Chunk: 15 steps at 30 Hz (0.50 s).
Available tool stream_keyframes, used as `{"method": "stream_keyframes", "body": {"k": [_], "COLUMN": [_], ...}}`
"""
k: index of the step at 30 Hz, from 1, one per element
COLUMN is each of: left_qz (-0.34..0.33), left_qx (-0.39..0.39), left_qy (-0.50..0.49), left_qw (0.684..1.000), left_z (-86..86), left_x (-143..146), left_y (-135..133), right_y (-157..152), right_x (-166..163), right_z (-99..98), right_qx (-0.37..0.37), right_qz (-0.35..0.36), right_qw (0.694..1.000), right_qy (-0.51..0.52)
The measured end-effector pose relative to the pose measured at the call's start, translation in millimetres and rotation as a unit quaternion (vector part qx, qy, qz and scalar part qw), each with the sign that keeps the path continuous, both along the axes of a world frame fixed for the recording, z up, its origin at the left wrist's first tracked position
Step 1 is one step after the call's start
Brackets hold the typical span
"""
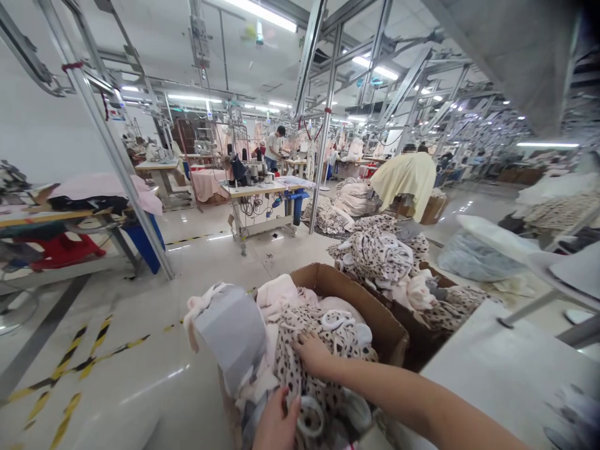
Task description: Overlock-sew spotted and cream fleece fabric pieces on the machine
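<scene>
A brown cardboard box [365,294] in front of me is heaped with soft garment pieces. Cream fabric with dark spots [293,337] lies on top of the heap. My right hand [313,353] reaches in from the right, its fingers curled into this spotted fabric. Lower down, my left hand [277,425] is at the near side of the pile, thumb and forefinger apart and nothing visible between them; its other fingers are hidden. A grey sheet-like piece [232,331] hangs over the box's left side, beside pale pink cloth [276,294].
Behind the box, another spotted pile [379,250] fills a second carton. A white table [510,356] stands close on my right. A metal post [328,125] rises beyond the cartons, near a sewing table [257,190]. A person in pale yellow [405,178] bends over farther back.
</scene>
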<state>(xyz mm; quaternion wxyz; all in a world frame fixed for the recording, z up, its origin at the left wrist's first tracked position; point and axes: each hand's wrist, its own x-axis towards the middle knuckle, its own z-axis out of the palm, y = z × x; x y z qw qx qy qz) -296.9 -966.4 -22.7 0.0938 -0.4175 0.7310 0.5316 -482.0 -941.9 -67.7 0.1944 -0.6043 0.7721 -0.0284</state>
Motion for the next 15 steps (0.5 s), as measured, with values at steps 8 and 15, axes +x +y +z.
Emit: {"method": "stream_keyframes", "body": {"k": [8,15], "left_qz": [-0.009,-0.008], "left_qx": [-0.014,0.019], "left_qy": [0.004,-0.017], "left_qw": [1.0,1.0], "left_z": [1.8,12.5], "left_x": [0,-1], "left_y": [-1,-2], "right_y": [-12,-27], "right_x": [0,-18], "right_z": [9.7,52.7], "right_qx": [-0.079,-0.07], "right_qz": [-0.119,-0.273], "right_qw": [0.98,0.913], "right_qy": [-0.141,-0.296]}}
